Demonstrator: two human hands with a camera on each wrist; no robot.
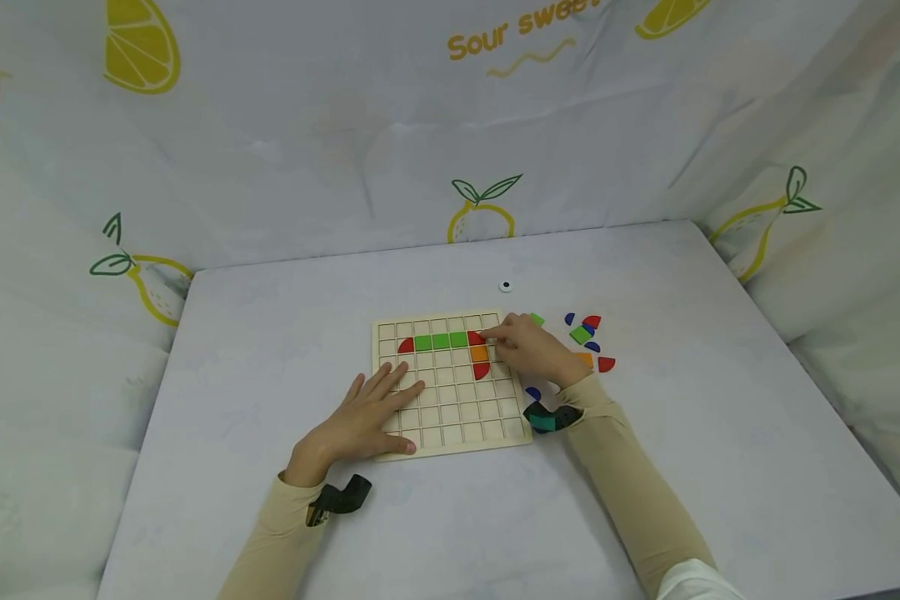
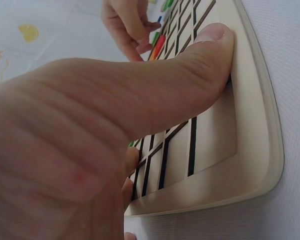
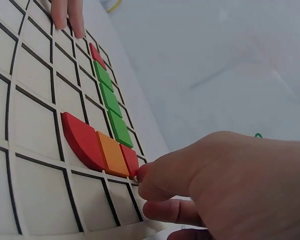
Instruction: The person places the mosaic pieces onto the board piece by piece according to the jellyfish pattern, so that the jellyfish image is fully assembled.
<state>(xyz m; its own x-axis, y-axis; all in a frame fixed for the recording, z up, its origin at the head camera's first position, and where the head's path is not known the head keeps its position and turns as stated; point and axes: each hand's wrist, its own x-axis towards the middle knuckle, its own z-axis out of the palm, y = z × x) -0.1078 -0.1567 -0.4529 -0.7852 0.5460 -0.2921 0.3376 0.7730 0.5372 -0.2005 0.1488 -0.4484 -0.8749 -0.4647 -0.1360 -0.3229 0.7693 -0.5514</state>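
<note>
in the head view, a pale wooden board with a square grid of raised ridges (image 1: 429,416) lies on a white cloth-covered table (image 1: 270,333). the left hand (image 1: 360,422) rests on the board's left side, fingers spread apart and thumb at the near edge, presumably to keep it from sliding. the right hand (image 1: 534,347) reaches over the board's right edge, its index fingertip at a red quarter-circle piece (image 1: 475,337), seemingly to seat it in its cell. from that corner, three flat green square pieces (image 1: 441,341) run left to another red quarter-circle; an orange square piece (image 1: 479,354) and a third red quarter-circle run nearer. the ridges appear to hold each in place. loose blue, red, green and orange pieces (image 1: 581,335) lie right of the board, handy for that hand. a white disc with a black centre (image 1: 506,286) sits beyond the board. on the printed curtain behind it, orange lettering (image 1: 487,40) reads "sour sweet".

the left wrist view shows the thumb lying on the board's rim; orange curtain writing there is too small to read.

in the right wrist view, the right fingers are bent at the corner piece's outer edge; whether they pinch it, i cannot tell.
</note>
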